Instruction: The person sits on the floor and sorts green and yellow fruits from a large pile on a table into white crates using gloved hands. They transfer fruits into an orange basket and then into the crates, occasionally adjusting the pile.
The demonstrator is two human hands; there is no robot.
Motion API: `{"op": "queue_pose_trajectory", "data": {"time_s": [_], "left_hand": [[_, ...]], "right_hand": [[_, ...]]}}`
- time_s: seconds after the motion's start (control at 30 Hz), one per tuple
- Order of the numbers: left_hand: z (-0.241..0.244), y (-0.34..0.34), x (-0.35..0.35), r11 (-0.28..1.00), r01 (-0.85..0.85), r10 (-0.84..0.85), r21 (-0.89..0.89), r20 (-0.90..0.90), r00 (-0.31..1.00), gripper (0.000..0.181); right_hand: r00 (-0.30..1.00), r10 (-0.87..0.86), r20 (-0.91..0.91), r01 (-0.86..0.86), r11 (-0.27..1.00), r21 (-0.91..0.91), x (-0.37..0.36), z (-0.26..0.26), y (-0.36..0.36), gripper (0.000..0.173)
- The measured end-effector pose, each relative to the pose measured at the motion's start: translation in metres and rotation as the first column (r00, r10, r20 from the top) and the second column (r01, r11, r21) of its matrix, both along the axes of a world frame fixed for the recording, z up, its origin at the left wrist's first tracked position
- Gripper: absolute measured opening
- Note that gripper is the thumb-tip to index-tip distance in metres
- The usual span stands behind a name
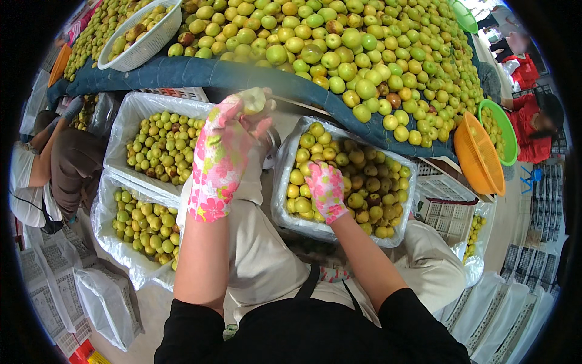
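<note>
My left hand (218,159), in a pink floral glove, is raised with a pale green jujube-like fruit (253,101) at its fingertips. My right hand (327,189), gloved the same way, rests inside a plastic-lined crate (281,200) before me. Its fingers curl down onto the yellow-green fruit (302,204); whether they grip one is hidden. Browner fruit (363,182) lies in the middle of that crate, partly in shadow. Beyond both hands slopes a broad heap of green and yellow fruit (313,54), edged by a blue padded cloth (182,73).
Two lined crates of fruit (159,148) (148,227) stand on my left. A white basket (132,59) sits on the padded edge. To the right are an orange basket (477,154) and a green basket (504,127). People sit at left (75,154) and right (532,123).
</note>
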State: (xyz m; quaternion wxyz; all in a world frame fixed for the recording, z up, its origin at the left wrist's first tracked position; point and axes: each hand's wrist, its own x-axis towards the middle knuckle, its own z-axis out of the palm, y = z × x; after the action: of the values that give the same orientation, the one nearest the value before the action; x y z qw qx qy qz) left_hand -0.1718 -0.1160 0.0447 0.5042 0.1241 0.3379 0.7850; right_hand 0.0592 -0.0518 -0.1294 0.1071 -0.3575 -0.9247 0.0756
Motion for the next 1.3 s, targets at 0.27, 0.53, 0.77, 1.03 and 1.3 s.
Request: {"op": "queue_pose_trajectory", "data": {"time_s": [0.27, 0.53, 0.77, 1.03, 1.3], "left_hand": [[-0.013, -0.005, -0.005, 0.992, 0.066, -0.068, 0.104, 0.014, 0.998, 0.040], [0.002, 0.005, 0.005, 1.000, 0.027, -0.027, -0.004, -0.108, 0.994, 0.040], [-0.014, 0.002, 0.001, 0.999, 0.036, -0.032, 0.029, -0.106, 0.994, 0.040], [-0.010, 0.005, 0.004, 0.998, 0.048, -0.051, -0.026, -0.123, 0.991, 0.042], [-0.007, 0.005, 0.008, 0.998, 0.054, -0.056, -0.015, -0.145, 0.988, 0.041]], "right_hand": [[0.970, -0.094, -0.224, 0.055, 0.983, -0.175, 0.002, 0.026, 0.005, 0.026], [0.999, 0.041, 0.010, -0.041, 0.995, 0.092, 0.070, 0.053, 0.010, 0.046], [0.991, -0.137, 0.005, 0.133, 0.953, -0.274, 0.050, 0.048, -0.012, 0.057], [0.984, -0.123, -0.130, 0.055, 0.897, -0.439, 0.054, 0.026, -0.019, 0.057], [0.972, -0.198, -0.126, 0.117, 0.872, -0.475, 0.044, 0.029, -0.019, 0.045]]}}
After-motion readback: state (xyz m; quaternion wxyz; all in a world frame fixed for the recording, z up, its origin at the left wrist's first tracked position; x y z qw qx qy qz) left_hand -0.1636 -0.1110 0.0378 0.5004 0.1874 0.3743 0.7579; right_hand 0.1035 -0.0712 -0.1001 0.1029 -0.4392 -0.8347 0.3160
